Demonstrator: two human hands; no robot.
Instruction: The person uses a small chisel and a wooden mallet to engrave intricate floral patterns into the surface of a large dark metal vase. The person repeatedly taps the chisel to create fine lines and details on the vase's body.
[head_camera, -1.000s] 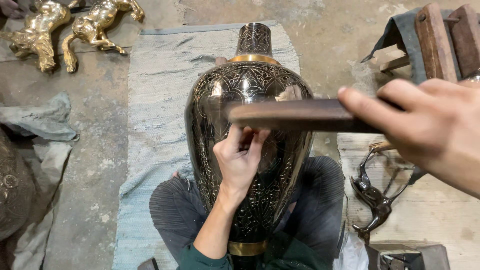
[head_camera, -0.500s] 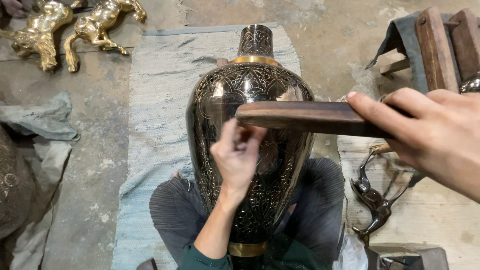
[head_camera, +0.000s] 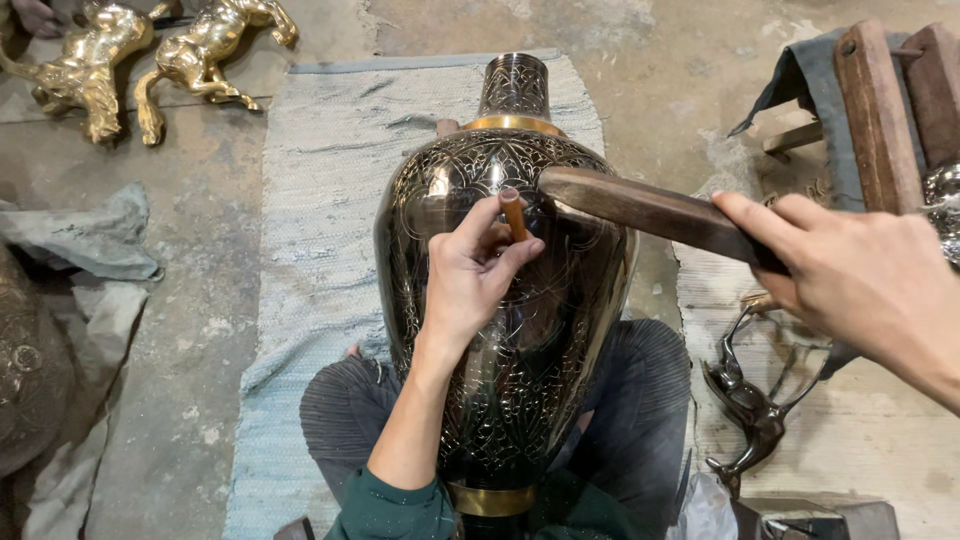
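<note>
A large dark engraved metal vase (head_camera: 560, 300) with brass bands lies across my lap, its neck pointing away from me. My left hand (head_camera: 475, 275) rests on the vase's upper body and pinches a small brown chisel (head_camera: 514, 214), its tip set against the metal. My right hand (head_camera: 860, 285) grips a flat wooden mallet (head_camera: 650, 210) by its near end. The mallet's far end hovers just right of the chisel's top, close to it.
A grey woven mat (head_camera: 330, 220) covers the concrete floor under the vase. Two golden horse figures (head_camera: 150, 60) stand at the top left. A dark metal deer figure (head_camera: 750, 400) lies at my right knee. Wooden blocks (head_camera: 890, 100) with grey cloth sit top right; crumpled cloth (head_camera: 85, 240) lies left.
The mallet has swung down and left toward the chisel. My left hand has shifted slightly, and the chisel now shows upright between its fingers.
</note>
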